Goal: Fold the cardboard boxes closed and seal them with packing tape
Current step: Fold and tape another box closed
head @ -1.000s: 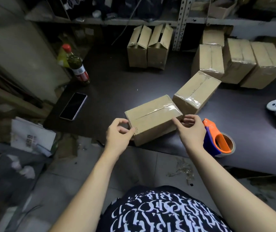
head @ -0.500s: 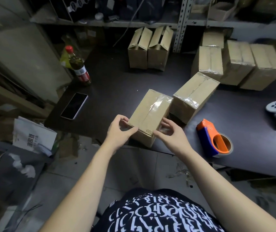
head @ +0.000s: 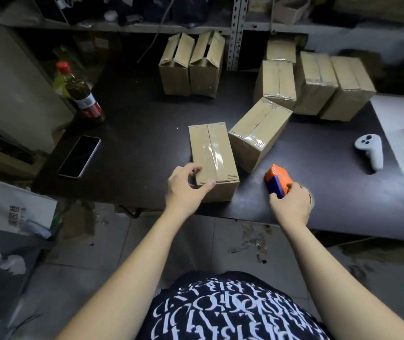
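Two grips: left hand [head: 186, 190] box [head: 212, 153], right hand [head: 291, 207] dispenser [head: 277, 179].

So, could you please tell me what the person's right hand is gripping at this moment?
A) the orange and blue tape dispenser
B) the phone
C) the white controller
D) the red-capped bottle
A: the right hand is curled round the orange and blue tape dispenser on the table, while the left hand holds the near corner of the taped box.
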